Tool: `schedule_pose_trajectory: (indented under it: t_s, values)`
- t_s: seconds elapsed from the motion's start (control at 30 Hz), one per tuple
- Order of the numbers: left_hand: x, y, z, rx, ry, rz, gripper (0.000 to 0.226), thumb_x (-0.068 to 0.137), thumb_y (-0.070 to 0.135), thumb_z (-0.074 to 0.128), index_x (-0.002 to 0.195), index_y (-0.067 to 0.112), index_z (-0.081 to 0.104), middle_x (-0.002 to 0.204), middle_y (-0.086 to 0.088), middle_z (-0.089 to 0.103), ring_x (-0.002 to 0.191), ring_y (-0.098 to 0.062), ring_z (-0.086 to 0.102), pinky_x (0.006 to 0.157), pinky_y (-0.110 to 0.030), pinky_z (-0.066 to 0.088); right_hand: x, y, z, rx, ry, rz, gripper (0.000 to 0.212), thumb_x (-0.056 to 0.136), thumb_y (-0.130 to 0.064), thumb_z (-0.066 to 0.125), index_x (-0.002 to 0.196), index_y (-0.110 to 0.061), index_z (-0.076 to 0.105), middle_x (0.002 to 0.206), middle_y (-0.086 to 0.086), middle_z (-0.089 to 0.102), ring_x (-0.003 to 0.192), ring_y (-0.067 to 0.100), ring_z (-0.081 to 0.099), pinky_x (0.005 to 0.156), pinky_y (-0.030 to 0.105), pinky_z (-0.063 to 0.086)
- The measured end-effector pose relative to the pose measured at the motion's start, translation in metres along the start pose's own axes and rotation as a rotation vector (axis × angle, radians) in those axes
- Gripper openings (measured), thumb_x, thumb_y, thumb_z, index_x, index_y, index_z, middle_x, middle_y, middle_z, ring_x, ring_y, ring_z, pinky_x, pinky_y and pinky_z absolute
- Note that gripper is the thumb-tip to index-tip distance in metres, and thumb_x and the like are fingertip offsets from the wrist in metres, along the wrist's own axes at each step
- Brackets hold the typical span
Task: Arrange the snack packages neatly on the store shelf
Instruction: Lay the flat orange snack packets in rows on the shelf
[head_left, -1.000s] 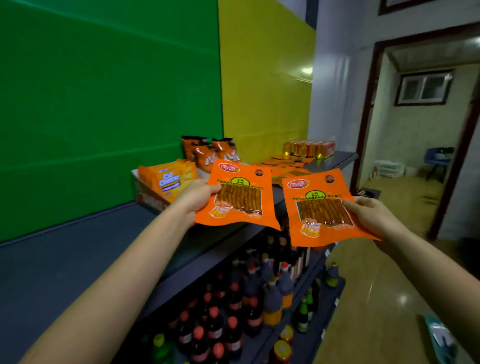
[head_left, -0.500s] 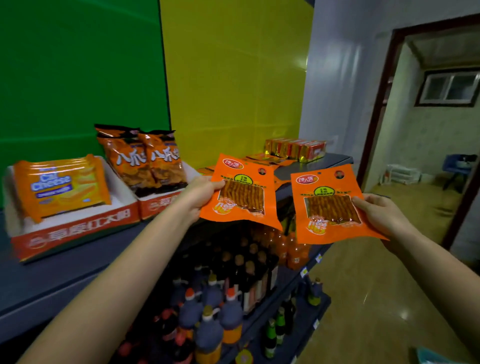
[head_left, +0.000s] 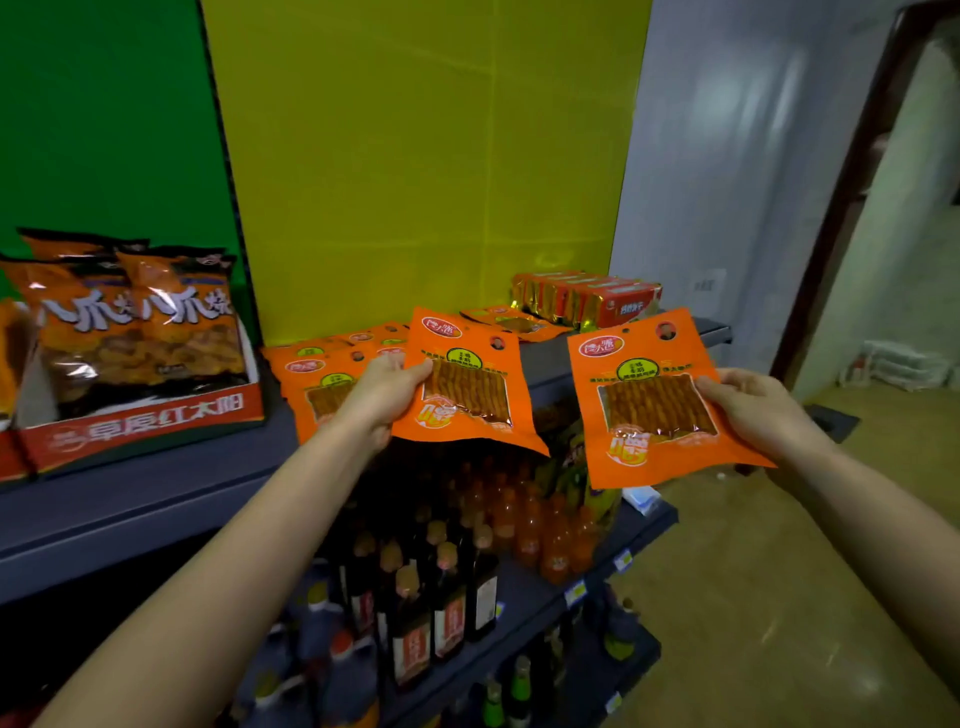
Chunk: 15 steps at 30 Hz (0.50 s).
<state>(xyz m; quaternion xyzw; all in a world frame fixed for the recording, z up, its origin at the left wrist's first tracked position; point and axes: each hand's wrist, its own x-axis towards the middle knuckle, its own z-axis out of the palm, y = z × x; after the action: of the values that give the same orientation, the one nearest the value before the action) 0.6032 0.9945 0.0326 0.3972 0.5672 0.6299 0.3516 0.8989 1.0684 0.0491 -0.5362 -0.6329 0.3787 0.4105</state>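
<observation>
the left hand (head_left: 382, 397) is gripping one orange snack packet (head_left: 467, 387) by its left edge, over the front of the top shelf (head_left: 156, 483). the right hand (head_left: 753, 410) is pinching a second packet (head_left: 649, 400) by its right edge, out past the shelf's front. more packets (head_left: 317, 374) are lying flat on the shelf behind the left hand.

top shelf (head_left: 156, 493) | boxed chip bags (head_left: 140, 332) | flat orange packets (head_left: 317, 374) | red-gold packs (head_left: 587, 299)

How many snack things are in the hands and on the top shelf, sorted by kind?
Orange flat packets held: 2, one in the left hand, one in the right hand.
Orange flat packets lying on the top shelf: several overlapping, count unclear.
Crisp bags in the red carton: 2 visible.
Total clearly countable: 4.
</observation>
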Motion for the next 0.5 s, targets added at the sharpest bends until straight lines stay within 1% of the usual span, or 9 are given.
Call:
schedule_pose_trajectory:
  t_s: [0.07,0.1,0.17,0.23,0.27,0.33,0.4,0.43,0.5]
  values:
    - [0.022,-0.006,0.017,0.018,0.026,0.033,0.026,0.097,0.005,0.044,0.076,0.014,0.057,0.042,0.008,0.063,0.035,-0.001,0.058,0.038,-0.013,0.047,0.027,0.009,-0.004,-0.009,-0.024,-0.012,0.034,0.098,-0.021,0.044,0.120,0.003,0.054,0.070,0.004,0.057,0.054,0.014,0.055,0.039,0.013,0.042]
    - [0.034,-0.010,0.025,0.026,0.037,0.052,0.026,0.097,0.005,0.044,0.076,0.014,0.057,0.044,0.008,0.064,0.035,-0.001,0.058,0.039,-0.014,0.048,0.042,0.014,-0.005,-0.007,-0.031,-0.021,0.034,0.098,-0.022,0.044,0.119,0.002,0.054,0.071,0.003,0.057,0.056,0.014,0.055,0.042,0.015,0.044]
    - [0.060,-0.018,0.041,0.046,0.055,0.082,0.026,0.096,0.004,0.044,0.077,0.014,0.058,0.050,0.006,0.066,0.038,-0.002,0.059,0.042,-0.016,0.050,0.076,0.026,-0.005,-0.007,-0.047,-0.043,0.028,0.098,-0.020,0.045,0.114,0.000,0.056,0.071,0.003,0.058,0.049,0.012,0.059,0.044,0.017,0.045]
    - [0.086,-0.024,0.054,0.080,0.072,0.093,0.025,0.096,0.004,0.045,0.078,0.014,0.059,0.051,0.006,0.066,0.038,-0.002,0.059,0.042,-0.016,0.050,0.110,0.032,-0.004,0.005,-0.063,-0.067,0.018,0.098,-0.017,0.045,0.107,-0.005,0.056,0.071,0.004,0.058,0.037,0.000,0.057,0.037,0.011,0.043]
    - [0.098,-0.025,0.059,0.102,0.081,0.092,0.025,0.096,0.004,0.045,0.078,0.014,0.059,0.049,0.007,0.066,0.038,-0.001,0.059,0.042,-0.016,0.050,0.126,0.032,-0.003,0.000,-0.071,-0.082,0.014,0.097,-0.017,0.046,0.102,-0.007,0.056,0.072,0.005,0.058,0.037,0.000,0.056,0.036,0.009,0.042]
    - [0.122,-0.026,0.067,0.159,0.104,0.093,0.023,0.096,0.005,0.045,0.080,0.015,0.058,0.057,0.006,0.067,0.039,0.000,0.059,0.042,-0.015,0.050,0.161,0.029,-0.002,-0.036,-0.088,-0.132,0.014,0.097,-0.018,0.047,0.089,-0.012,0.057,0.078,0.006,0.061,0.051,0.008,0.059,0.048,0.014,0.047]
    - [0.142,-0.027,0.074,0.217,0.124,0.090,0.022,0.097,0.007,0.045,0.080,0.016,0.057,0.071,-0.001,0.064,0.040,0.000,0.059,0.044,-0.016,0.050,0.195,0.027,-0.002,-0.088,-0.101,-0.194,0.017,0.096,-0.023,0.049,0.082,-0.021,0.058,0.083,0.006,0.065,0.065,0.014,0.060,0.069,0.027,0.049]
    - [0.150,-0.027,0.077,0.243,0.136,0.087,0.021,0.097,0.008,0.045,0.082,0.017,0.057,0.076,-0.002,0.064,0.042,0.000,0.060,0.045,-0.016,0.051,0.209,0.025,-0.001,-0.103,-0.117,-0.213,0.017,0.096,-0.026,0.049,0.082,-0.024,0.058,0.084,0.005,0.065,0.068,0.016,0.061,0.075,0.031,0.048]
    - [0.162,-0.027,0.082,0.297,0.164,0.084,0.015,0.097,0.008,0.046,0.091,0.013,0.058,0.086,-0.004,0.064,0.051,-0.004,0.062,0.048,-0.017,0.052,0.233,0.023,0.004,-0.082,-0.166,-0.223,0.018,0.096,-0.028,0.048,0.082,-0.024,0.058,0.082,0.003,0.066,0.071,0.019,0.063,0.076,0.035,0.049]
